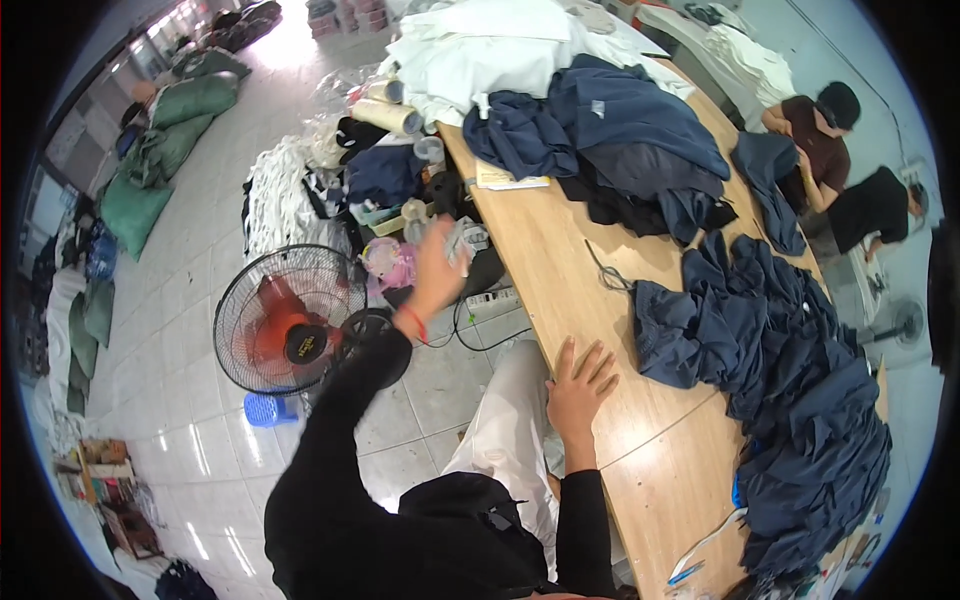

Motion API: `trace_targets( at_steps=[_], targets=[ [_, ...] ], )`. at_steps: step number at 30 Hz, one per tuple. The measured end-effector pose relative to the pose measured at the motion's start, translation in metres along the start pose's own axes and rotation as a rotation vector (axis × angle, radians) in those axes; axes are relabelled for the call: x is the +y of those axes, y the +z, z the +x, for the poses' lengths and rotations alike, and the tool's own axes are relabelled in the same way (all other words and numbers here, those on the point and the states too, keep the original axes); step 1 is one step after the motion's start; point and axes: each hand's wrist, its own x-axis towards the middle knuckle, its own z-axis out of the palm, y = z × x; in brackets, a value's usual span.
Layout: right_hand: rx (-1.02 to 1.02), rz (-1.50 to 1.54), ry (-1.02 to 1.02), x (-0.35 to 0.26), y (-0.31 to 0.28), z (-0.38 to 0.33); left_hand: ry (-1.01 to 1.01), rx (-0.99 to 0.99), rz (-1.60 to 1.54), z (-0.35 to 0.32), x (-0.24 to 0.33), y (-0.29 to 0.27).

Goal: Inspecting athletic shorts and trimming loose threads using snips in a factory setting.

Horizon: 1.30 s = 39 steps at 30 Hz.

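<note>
My right hand (580, 388) lies flat on the wooden table (545, 270) near its edge, fingers spread, with nothing in it. My left hand (440, 268), a red band at its wrist, reaches out past the table's left edge and is smeared by motion. Right against its fingers shows a crumpled greyish-white thing (462, 240); whether the hand holds it I cannot tell. A pink plastic bag (388, 262) is close by that hand. Dark navy garments (760, 320) lie heaped along the table's right side, with another navy pile (630, 120) toward the far end.
A standing fan (290, 320) is on the floor at my left, beside a blue plastic stool (270, 408). White cloth (480, 50) covers the table's far end. Black cables (490, 345) run below the edge. Green sacks (140, 210) line the far left. Two people (825, 150) work at the right.
</note>
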Motion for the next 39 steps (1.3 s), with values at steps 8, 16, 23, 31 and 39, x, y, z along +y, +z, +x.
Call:
trace_targets(
  at_steps=[8, 16, 23, 31, 39],
  targets=[
    [0.384, 0.456, -0.068, 0.029, 0.017, -0.039, 0.497, -0.793, -0.294, -0.182, 0.262, 0.099],
    [0.714, 0.478, 0.574, 0.145, -0.023, -0.191, 0.592, -0.839, 0.089, -0.203, 0.262, 0.132],
    [0.594, 0.691, 0.384, 0.146, -0.068, -0.123, 0.603, -0.667, 0.227, -0.218, 0.275, 0.141],
    [0.308, 0.759, 0.292, 0.15, -0.036, 0.051, 0.495, -0.504, -0.041, -0.217, 0.249, 0.14],
    [0.7, 1.87, 0.205, 0.249, -0.15, -0.206, 0.44, -0.439, -0.135, -0.222, 0.251, 0.142]
  ],
)
